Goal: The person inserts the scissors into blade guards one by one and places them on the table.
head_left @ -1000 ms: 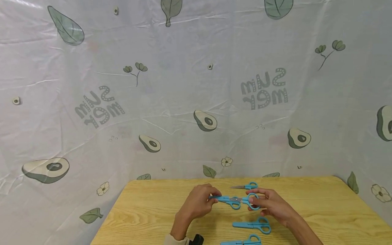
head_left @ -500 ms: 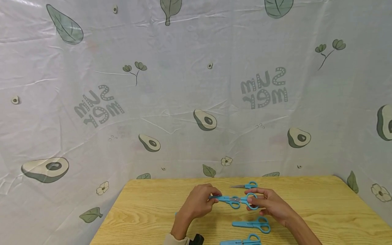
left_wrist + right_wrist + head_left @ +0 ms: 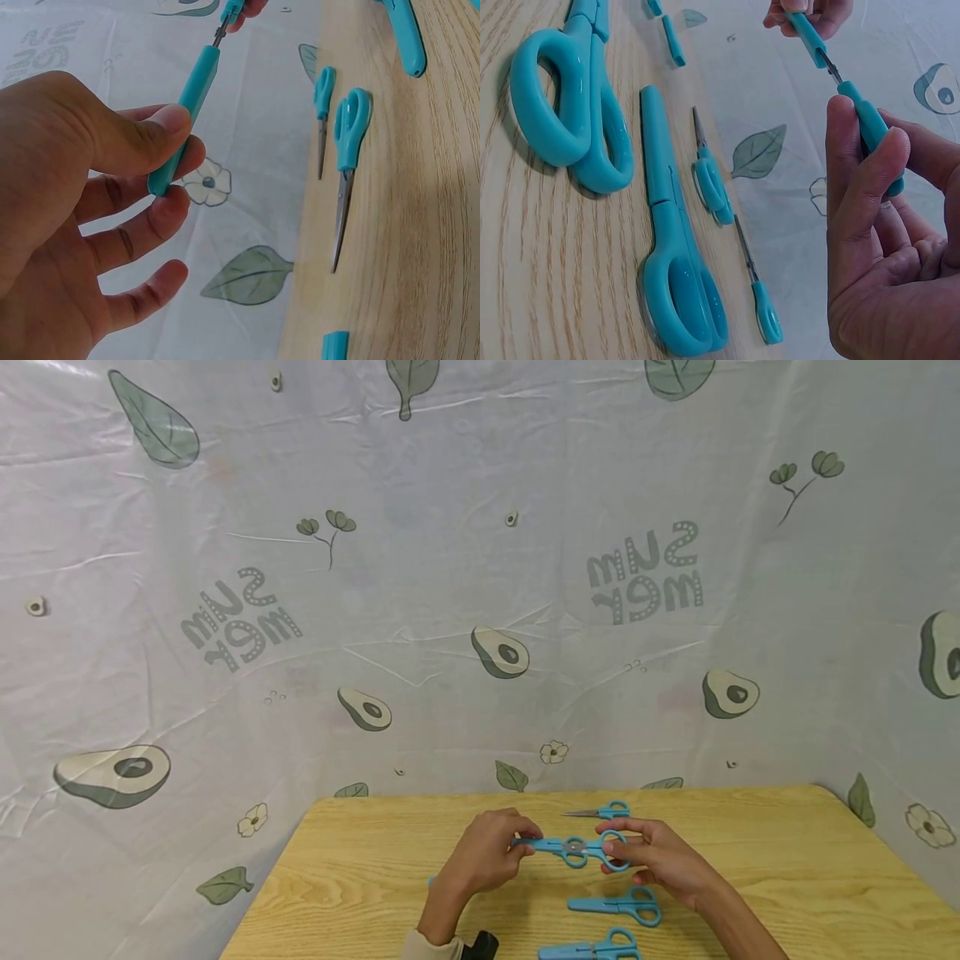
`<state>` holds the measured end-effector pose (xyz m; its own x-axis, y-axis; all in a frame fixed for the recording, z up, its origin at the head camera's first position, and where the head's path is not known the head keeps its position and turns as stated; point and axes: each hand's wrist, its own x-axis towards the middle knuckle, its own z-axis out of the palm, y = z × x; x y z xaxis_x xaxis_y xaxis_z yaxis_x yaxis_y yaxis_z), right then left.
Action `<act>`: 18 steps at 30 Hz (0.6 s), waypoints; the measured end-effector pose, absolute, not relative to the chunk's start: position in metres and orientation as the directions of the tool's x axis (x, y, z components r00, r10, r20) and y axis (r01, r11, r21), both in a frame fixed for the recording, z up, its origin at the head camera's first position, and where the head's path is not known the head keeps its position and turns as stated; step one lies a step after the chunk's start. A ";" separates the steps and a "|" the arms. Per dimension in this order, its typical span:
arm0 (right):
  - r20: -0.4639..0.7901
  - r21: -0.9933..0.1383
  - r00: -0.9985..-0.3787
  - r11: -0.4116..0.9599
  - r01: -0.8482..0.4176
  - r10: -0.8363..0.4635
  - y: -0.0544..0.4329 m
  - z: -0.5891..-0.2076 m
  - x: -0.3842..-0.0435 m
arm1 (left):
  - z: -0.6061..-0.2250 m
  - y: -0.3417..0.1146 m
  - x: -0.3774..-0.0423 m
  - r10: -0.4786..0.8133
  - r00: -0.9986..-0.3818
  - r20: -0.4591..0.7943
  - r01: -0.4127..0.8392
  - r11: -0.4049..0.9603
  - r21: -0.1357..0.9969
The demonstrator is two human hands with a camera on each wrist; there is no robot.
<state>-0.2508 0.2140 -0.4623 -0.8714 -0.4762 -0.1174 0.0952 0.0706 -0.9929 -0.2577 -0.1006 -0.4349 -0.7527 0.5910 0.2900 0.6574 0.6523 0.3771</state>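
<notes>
My left hand (image 3: 491, 852) pinches a blue blade cover (image 3: 187, 112) between thumb and fingers. My right hand (image 3: 663, 860) holds the blue handles of a pair of scissors (image 3: 868, 124), thumb against them. Their blades run into the cover's mouth, and a short stretch of metal near the pivot shows between cover and handles. In both wrist views the pair is held up off the table. Behind it, bare-bladed scissors (image 3: 351, 135) lie on the table, partly hidden in the head view. Smaller bare-bladed scissors (image 3: 611, 811) lie farther back.
Nearer me on the wooden table (image 3: 360, 893) lie two covered blue scissors, one pair (image 3: 615, 906) behind the other (image 3: 588, 947). A loose blue cover (image 3: 673, 41) lies to the left, mostly behind my left wrist in the head view. A printed sheet (image 3: 420, 610) hangs behind the table.
My right hand has moved slightly left with the scissors, so less blade shows outside the cover. My left hand holds the cover in nearly the same place.
</notes>
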 end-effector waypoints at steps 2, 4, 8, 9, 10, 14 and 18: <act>-0.117 -0.993 -0.870 0.070 0.095 -0.478 0.213 -0.462 -0.251 | -0.435 -0.101 -0.258 0.590 -0.754 0.289 0.656 0.653 0.379; -0.120 -0.993 -0.870 0.073 0.096 -0.478 0.213 -0.462 -0.252 | -0.436 -0.100 -0.259 0.589 -0.755 0.289 0.655 0.654 0.379; -0.122 -0.992 -0.870 0.077 0.097 -0.477 0.213 -0.463 -0.256 | -0.436 -0.099 -0.261 0.586 -0.755 0.294 0.656 0.659 0.369; -0.118 -0.993 -0.870 0.076 0.093 -0.478 0.213 -0.463 -0.257 | -0.436 -0.099 -0.261 0.585 -0.755 0.296 0.655 0.660 0.368; -0.115 -0.993 -0.869 0.073 0.090 -0.481 0.213 -0.463 -0.257 | -0.436 -0.098 -0.261 0.584 -0.755 0.297 0.655 0.660 0.368; -0.108 -0.994 -0.867 0.066 0.087 -0.486 0.212 -0.464 -0.260 | -0.436 -0.096 -0.263 0.580 -0.759 0.296 0.651 0.661 0.374; -0.112 -0.994 -0.866 0.061 0.094 -0.487 0.211 -0.465 -0.263 | -0.436 -0.093 -0.264 0.578 -0.761 0.294 0.648 0.661 0.378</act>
